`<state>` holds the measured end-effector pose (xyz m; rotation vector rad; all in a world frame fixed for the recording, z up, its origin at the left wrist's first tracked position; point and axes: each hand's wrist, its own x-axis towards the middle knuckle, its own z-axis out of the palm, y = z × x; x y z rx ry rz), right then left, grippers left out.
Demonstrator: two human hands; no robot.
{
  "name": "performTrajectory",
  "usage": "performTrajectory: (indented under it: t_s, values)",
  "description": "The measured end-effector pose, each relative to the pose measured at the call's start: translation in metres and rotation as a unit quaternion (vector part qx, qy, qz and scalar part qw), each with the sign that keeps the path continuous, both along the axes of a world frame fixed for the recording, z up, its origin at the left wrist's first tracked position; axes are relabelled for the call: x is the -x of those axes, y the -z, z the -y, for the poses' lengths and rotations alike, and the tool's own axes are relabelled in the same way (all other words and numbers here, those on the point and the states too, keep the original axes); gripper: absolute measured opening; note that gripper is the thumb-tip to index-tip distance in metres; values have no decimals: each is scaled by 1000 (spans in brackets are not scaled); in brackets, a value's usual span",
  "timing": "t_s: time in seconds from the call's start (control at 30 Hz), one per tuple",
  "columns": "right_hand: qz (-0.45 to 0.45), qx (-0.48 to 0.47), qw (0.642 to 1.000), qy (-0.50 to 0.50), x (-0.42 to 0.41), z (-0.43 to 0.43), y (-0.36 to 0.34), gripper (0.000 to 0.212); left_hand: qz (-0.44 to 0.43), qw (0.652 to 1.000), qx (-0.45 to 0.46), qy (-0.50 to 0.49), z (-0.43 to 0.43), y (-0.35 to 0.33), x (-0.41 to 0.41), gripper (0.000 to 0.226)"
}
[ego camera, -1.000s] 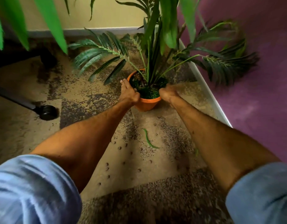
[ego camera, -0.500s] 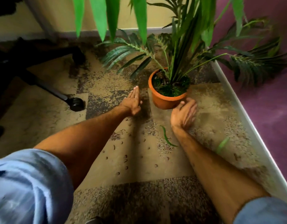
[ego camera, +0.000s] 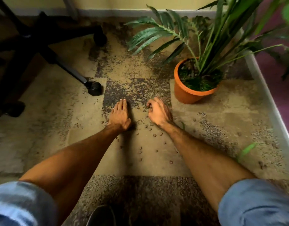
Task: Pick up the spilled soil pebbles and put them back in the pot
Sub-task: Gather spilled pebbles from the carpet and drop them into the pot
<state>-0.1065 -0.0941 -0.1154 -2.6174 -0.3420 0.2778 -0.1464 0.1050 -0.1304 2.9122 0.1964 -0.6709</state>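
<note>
An orange pot [ego camera: 186, 93] with a green leafy plant stands upright on the carpet at the right. Several small brown soil pebbles [ego camera: 154, 135] lie scattered on the tan carpet between and below my hands. My left hand [ego camera: 120, 115] lies flat on the carpet, fingers straight and together, nothing in it. My right hand [ego camera: 158, 112] rests on the carpet left of the pot with fingers curled down among the pebbles; whether it holds any is hidden.
An office chair base with black castors [ego camera: 94, 88] stands at the left. A white skirting edge [ego camera: 270, 101] runs along the right, purple floor beyond. Plant fronds [ego camera: 156, 38] hang over the carpet. A fallen green leaf [ego camera: 246, 150] lies at the right. A dark shoe tip [ego camera: 101, 216] shows below.
Both hands have left the pot and come down to the carpet nearer me. The right hand has curled its fingers over the pebbles; the view has shifted left.
</note>
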Motion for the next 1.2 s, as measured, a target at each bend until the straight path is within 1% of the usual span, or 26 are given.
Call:
performTrajectory:
  t_s: [0.07,0.2,0.27,0.33,0.47,0.57,0.6,0.67,0.73,0.8,0.83,0.9,0.97,1.0,1.03,1.1,1.2]
  values:
    - [-19,-4,1000,7,-2,-11,7,27,8,999,11,-36,-9,13,9,94]
    - [-17,34,999,-8,-4,-25,21,21,26,994,43,-97,-12,32,34,79]
    - [-22,58,998,-33,-3,-30,24,18,61,992,46,-101,-9,40,52,76]
    - [-30,70,996,-35,0,-34,26,13,93,989,58,-99,-3,45,70,72]
    - [-65,58,996,-24,5,-33,31,16,117,984,77,-110,11,48,90,67]
    - [-104,44,992,-57,7,-25,32,15,179,967,98,-150,14,42,87,62]
    - [-116,36,990,-69,7,-23,31,13,203,959,93,-173,11,39,84,61]
    - [-124,21,989,-77,5,-19,27,9,218,943,85,-235,-3,34,83,59]
    - [-89,7,993,-72,-2,-21,23,10,208,935,87,-273,-19,34,89,59]
    - [-20,3,996,-87,-12,-34,17,19,200,943,90,-251,-32,37,99,57]
    - [9,8,994,-107,-17,-45,14,27,205,946,91,-235,-37,38,103,56]
    - [39,35,985,-162,-26,-74,10,49,218,947,97,-214,-49,39,106,51]
    - [36,55,978,-197,-29,-104,9,68,221,949,107,-198,-60,37,104,48]
    - [30,67,975,-209,-27,-116,11,71,221,949,114,-195,-66,36,103,47]
    - [28,84,972,-216,-24,-126,13,71,218,949,120,-193,-69,34,104,44]
    - [52,107,970,-210,-16,-131,21,63,203,954,124,-182,-66,31,108,41]
    - [79,86,979,-168,-8,-121,29,50,177,964,128,-153,-47,34,122,37]
